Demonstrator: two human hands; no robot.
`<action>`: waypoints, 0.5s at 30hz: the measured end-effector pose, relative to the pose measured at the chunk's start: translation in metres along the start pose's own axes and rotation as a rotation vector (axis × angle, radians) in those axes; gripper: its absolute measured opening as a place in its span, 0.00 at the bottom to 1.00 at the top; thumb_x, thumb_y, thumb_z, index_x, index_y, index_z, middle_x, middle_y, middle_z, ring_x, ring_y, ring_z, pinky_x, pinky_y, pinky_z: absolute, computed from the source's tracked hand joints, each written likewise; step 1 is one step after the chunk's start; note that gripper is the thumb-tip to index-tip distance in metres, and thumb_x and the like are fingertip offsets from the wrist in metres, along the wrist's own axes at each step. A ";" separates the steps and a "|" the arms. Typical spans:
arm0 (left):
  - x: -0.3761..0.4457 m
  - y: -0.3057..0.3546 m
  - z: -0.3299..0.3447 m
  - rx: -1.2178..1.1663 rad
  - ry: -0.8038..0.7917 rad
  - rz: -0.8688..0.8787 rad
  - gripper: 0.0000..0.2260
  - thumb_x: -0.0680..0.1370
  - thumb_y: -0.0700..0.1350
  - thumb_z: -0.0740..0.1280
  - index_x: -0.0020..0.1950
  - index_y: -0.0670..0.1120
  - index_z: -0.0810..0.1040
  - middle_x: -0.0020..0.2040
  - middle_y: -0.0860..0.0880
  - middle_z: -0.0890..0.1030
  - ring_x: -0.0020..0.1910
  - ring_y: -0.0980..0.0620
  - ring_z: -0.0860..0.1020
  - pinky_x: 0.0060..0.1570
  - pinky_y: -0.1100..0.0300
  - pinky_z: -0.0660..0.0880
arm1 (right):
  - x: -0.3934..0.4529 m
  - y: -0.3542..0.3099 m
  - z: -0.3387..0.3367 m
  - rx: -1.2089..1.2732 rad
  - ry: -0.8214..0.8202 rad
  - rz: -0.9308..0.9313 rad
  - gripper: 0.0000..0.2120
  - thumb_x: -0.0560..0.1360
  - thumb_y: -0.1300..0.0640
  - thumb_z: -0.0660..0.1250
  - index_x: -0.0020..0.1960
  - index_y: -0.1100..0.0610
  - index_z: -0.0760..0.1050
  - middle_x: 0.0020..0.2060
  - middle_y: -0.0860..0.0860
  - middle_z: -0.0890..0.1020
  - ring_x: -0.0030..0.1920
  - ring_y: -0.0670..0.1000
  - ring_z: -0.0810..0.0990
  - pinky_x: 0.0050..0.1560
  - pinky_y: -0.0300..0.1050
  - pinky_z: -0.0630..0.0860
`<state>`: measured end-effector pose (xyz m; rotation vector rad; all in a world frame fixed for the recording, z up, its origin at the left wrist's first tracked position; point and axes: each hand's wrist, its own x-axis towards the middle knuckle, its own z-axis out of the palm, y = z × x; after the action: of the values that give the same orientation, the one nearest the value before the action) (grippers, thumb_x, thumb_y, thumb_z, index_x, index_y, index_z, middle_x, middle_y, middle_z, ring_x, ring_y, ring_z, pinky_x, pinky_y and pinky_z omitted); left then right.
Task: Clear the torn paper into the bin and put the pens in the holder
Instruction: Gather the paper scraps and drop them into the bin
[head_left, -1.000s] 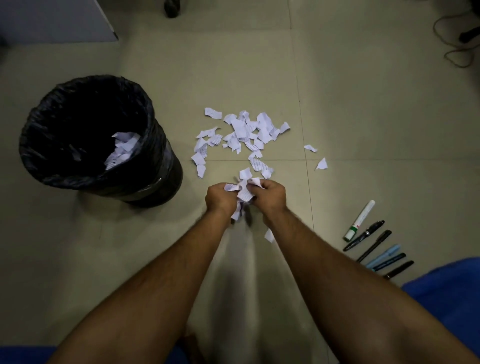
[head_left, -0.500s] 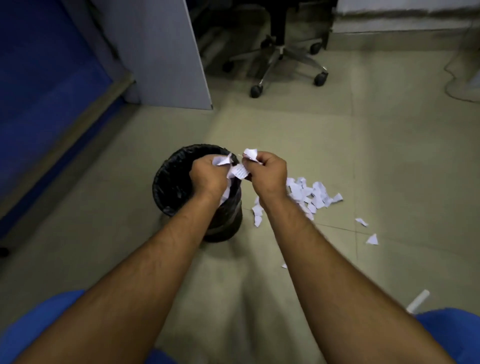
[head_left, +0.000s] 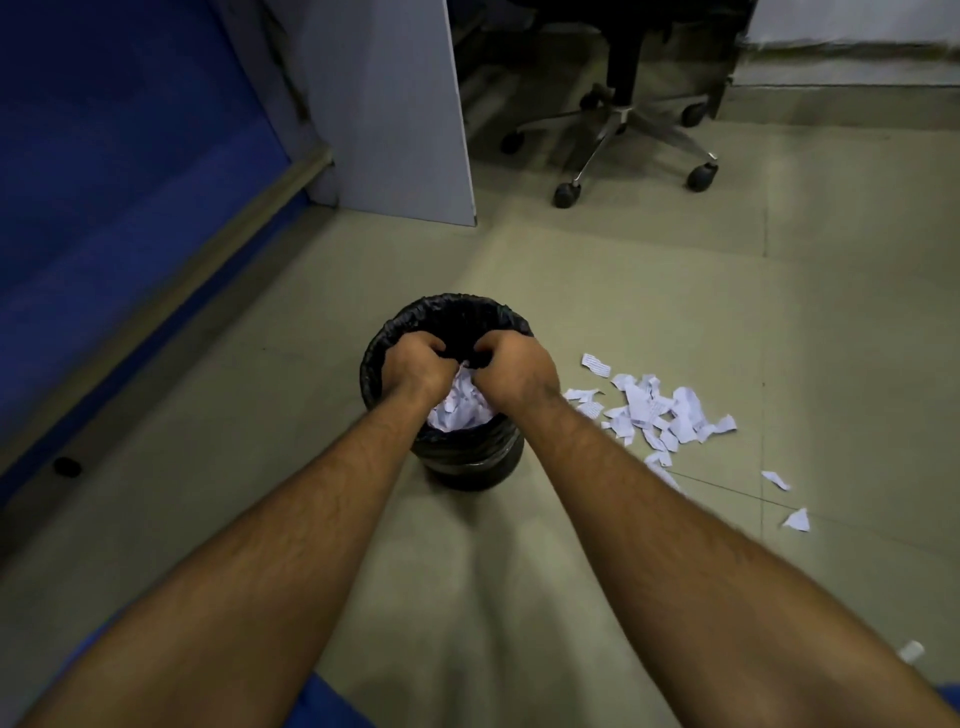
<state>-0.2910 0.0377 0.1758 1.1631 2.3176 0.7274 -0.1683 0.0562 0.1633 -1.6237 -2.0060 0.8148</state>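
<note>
Hovering over the bin mouth: left hand (head_left: 415, 364) and right hand (head_left: 514, 371) side by side, knuckles up, fingers curled down into the opening. Can't tell whether either grip has hold of scraps or has let go; the fingers hide it. White torn paper in the bin (head_left: 457, 415) shows between the wrists, just under the hands. Bin (head_left: 452, 306) is black-lined and upright on the floor (head_left: 649, 291).

Progress, my read: part way through the paper step. A good heap is in the bin, but a sizeable pile of scraps on the floor (head_left: 654, 410) sits just right of it, plus two strays (head_left: 797, 519) further out. Several more handfuls needed.

Pens: not started as far as visible. Only a white cap-like tip (head_left: 910, 650) at the lower right edge; no holder in view.
</note>
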 end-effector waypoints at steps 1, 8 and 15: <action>-0.001 0.002 0.002 -0.018 0.024 0.020 0.14 0.72 0.42 0.71 0.57 0.49 0.83 0.55 0.48 0.84 0.54 0.48 0.81 0.49 0.64 0.73 | -0.002 0.001 -0.002 0.026 0.033 0.025 0.17 0.72 0.59 0.68 0.60 0.52 0.81 0.55 0.52 0.85 0.56 0.56 0.82 0.52 0.45 0.78; -0.023 0.035 0.030 -0.287 -0.090 0.118 0.07 0.72 0.40 0.68 0.36 0.49 0.83 0.35 0.48 0.84 0.33 0.47 0.83 0.37 0.53 0.83 | -0.017 0.036 -0.028 0.277 0.297 0.186 0.08 0.73 0.53 0.68 0.50 0.52 0.83 0.43 0.49 0.86 0.45 0.52 0.83 0.47 0.44 0.79; -0.050 0.061 0.106 -0.229 -0.297 0.208 0.06 0.70 0.41 0.65 0.39 0.50 0.81 0.37 0.46 0.84 0.36 0.43 0.83 0.41 0.50 0.83 | -0.036 0.119 -0.045 0.326 0.376 0.368 0.09 0.74 0.54 0.66 0.51 0.55 0.82 0.42 0.49 0.86 0.44 0.51 0.83 0.44 0.41 0.74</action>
<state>-0.1642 0.0549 0.1409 1.3176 1.8390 0.8073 -0.0448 0.0453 0.1164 -1.8092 -1.2672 0.8343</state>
